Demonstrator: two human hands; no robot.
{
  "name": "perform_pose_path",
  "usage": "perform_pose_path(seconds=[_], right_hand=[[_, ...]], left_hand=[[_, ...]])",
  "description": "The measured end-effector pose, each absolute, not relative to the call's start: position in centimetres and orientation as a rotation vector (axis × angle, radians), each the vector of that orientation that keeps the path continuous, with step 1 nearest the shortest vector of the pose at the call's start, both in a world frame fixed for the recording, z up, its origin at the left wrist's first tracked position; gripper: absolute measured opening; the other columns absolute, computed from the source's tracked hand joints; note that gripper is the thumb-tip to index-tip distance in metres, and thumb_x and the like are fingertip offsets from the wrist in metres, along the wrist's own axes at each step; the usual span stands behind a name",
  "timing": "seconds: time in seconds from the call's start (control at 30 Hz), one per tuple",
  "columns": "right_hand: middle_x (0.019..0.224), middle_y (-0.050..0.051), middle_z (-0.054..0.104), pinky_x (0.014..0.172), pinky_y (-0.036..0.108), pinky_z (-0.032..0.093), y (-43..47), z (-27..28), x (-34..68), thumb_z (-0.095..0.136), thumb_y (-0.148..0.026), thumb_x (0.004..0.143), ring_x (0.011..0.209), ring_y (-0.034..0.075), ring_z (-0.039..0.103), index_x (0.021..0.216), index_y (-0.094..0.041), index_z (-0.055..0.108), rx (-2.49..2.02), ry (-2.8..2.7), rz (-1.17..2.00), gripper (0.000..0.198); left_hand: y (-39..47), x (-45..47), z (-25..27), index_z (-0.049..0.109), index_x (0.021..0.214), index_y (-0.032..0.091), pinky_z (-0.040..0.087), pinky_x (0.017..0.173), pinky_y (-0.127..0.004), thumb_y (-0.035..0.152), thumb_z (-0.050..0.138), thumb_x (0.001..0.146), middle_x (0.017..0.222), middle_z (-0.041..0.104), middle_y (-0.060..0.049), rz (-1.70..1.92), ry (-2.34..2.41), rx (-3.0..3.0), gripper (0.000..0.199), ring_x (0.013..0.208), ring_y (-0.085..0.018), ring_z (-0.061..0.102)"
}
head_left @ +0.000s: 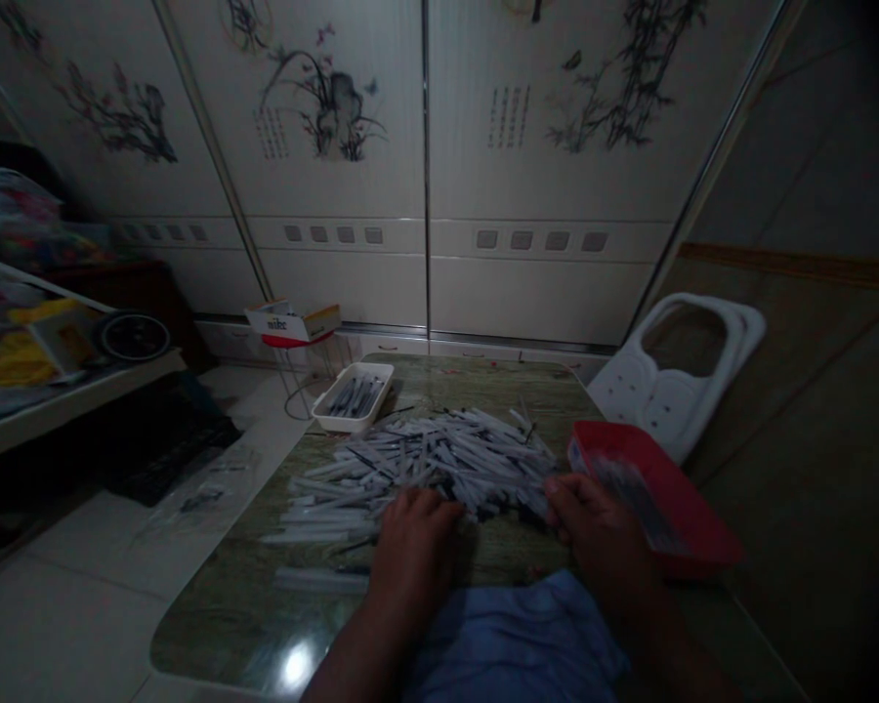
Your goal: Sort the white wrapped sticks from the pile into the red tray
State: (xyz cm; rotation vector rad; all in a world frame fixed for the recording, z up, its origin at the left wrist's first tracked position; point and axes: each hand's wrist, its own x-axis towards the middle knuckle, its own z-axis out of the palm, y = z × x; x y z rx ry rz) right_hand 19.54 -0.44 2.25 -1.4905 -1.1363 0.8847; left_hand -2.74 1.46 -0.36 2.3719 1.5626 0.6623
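A wide heap of white, pen-like sticks (439, 454), several with dark ends, lies across the table. My left hand (417, 547) rests at the heap's near edge, its fingers curled down and closed by a dark piece; whatever they grip is hidden. To the right, my right hand (593, 517) is closed in a pinch between the heap and a red plastic basket (692, 508). Dark bits show beside its fingertips, but blur and dim light hide what it holds. Similar sticks lie inside the basket. A few more lie to the left of my left wrist.
A cream tray (344, 424) of dark, thin sticks stands at the table's back left. Blue cloth (513, 635) covers the near edge of the marbled table (220, 625). Folded white chairs (674, 376) lean at the right; a box (293, 324) sits on a red stool behind.
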Motion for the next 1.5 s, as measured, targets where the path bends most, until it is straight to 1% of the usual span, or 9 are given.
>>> perform_pose_path(seconds=[0.17,0.47,0.77,0.93,1.03,1.1,1.23,1.33,1.5], right_hand=[[0.064,-0.003,0.054,0.054,0.026,0.035,-0.5,2.2,19.5,0.060,-0.056,0.089,0.058,0.014,0.046,0.074,-0.022,0.059,-1.483,-1.134,0.884,0.038],[0.065,-0.003,0.054,0.056,0.026,0.036,-0.5,2.3,20.1,0.058,-0.054,0.090,0.059,0.014,0.046,0.073,-0.021,0.058,-1.462,-1.147,0.898,0.037],[0.064,-0.003,0.054,0.057,0.027,0.037,-0.6,2.4,20.3,0.059,-0.054,0.089,0.060,0.014,0.046,0.071,-0.021,0.059,-1.422,-1.135,0.872,0.037],[0.064,-0.003,0.055,0.054,0.026,0.036,-0.6,2.1,20.3,0.061,-0.055,0.088,0.058,0.014,0.046,0.074,-0.021,0.059,-1.411,-1.091,0.913,0.037],[0.065,-0.003,0.056,0.054,0.025,0.036,-0.9,2.2,20.2,0.062,-0.055,0.088,0.058,0.013,0.046,0.078,-0.021,0.061,-1.375,-1.062,0.926,0.035],[0.065,-0.002,0.057,0.053,0.025,0.037,-1.1,2.4,20.1,0.062,-0.055,0.088,0.058,0.013,0.046,0.077,-0.021,0.061,-1.372,-1.069,0.915,0.036],[0.065,-0.002,0.056,0.050,0.024,0.038,-1.4,2.6,19.5,0.063,-0.053,0.085,0.056,0.014,0.048,0.074,-0.022,0.061,-1.403,-1.115,0.942,0.034],[0.065,-0.003,0.053,0.051,0.024,0.040,-1.8,2.7,18.5,0.062,-0.051,0.086,0.057,0.014,0.049,0.075,-0.022,0.061,-1.412,-1.140,0.945,0.031],[0.068,-0.002,0.053,0.052,0.025,0.042,-2.1,2.7,17.1,0.058,-0.054,0.087,0.062,0.016,0.050,0.078,-0.022,0.063,-1.449,-1.253,0.922,0.034]], left_hand=[[1.2,-1.1,0.0,0.072,0.112,0.032,0.037,0.090,-0.045,0.018,0.055,0.090,0.111,0.067,-0.009,0.448,1.638,2.455,0.031,0.109,-0.031,0.053],[1.6,-0.6,-0.8,0.070,0.092,0.026,0.035,0.085,-0.042,0.022,0.054,0.093,0.104,0.064,-0.009,0.377,1.726,2.546,0.017,0.103,-0.028,0.052],[1.7,-0.8,-0.9,0.072,0.092,0.028,0.036,0.085,-0.042,0.024,0.054,0.093,0.104,0.064,-0.009,0.424,1.635,2.556,0.019,0.104,-0.029,0.052],[2.1,-1.4,-1.5,0.071,0.103,0.025,0.039,0.087,-0.043,0.021,0.052,0.092,0.102,0.067,-0.009,0.609,1.520,2.449,0.022,0.103,-0.029,0.054],[2.3,-2.0,-1.3,0.067,0.122,0.025,0.042,0.092,-0.042,0.022,0.050,0.093,0.106,0.068,-0.010,0.994,1.374,2.198,0.033,0.104,-0.028,0.056],[2.4,-2.4,-0.9,0.067,0.127,0.026,0.042,0.096,-0.040,0.030,0.053,0.095,0.111,0.068,-0.009,1.211,1.302,1.873,0.035,0.108,-0.027,0.059],[2.6,-3.1,-0.3,0.069,0.115,0.023,0.048,0.084,-0.031,0.042,0.069,0.086,0.107,0.072,-0.006,1.352,1.174,1.036,0.035,0.098,-0.022,0.065],[2.9,-3.4,-0.4,0.064,0.110,0.019,0.050,0.074,-0.025,0.033,0.077,0.080,0.092,0.071,-0.003,1.415,1.015,0.645,0.035,0.080,-0.015,0.065],[3.0,-3.5,-0.5,0.062,0.104,0.017,0.051,0.066,-0.024,0.020,0.076,0.081,0.090,0.071,-0.005,1.424,0.933,0.475,0.027,0.072,-0.013,0.065]])
